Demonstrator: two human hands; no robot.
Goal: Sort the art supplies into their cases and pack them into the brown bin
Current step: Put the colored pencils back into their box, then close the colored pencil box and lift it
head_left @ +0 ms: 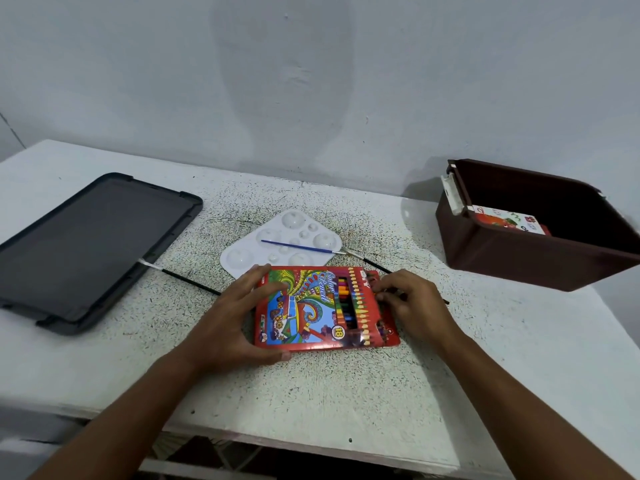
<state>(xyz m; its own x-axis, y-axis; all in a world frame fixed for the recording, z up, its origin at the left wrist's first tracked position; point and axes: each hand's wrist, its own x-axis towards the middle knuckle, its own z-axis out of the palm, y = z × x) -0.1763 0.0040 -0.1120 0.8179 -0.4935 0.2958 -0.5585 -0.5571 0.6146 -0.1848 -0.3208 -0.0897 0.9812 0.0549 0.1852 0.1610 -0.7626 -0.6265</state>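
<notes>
Fingers [266, 282] of the left hand [228, 327] clasp the colour pencil box [311, 310] on the bench [346, 393]; the right hand [412, 303] pinches its flap end. Brown bin [519, 251] stands far right.

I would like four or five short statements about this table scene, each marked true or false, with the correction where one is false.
1. Both hands touch the red colour pencil box. True: the left hand grips its left edge and the right hand works at its right end.
2. The brown bin is empty. False: a printed box already lies inside.
3. A blue-handled brush rests across the white palette. True.
4. The dark lid is closed on the bin. False: it lies flat on the table, far to the left.
5. The palette is stacked on the pencil box. False: it lies behind it.
</notes>
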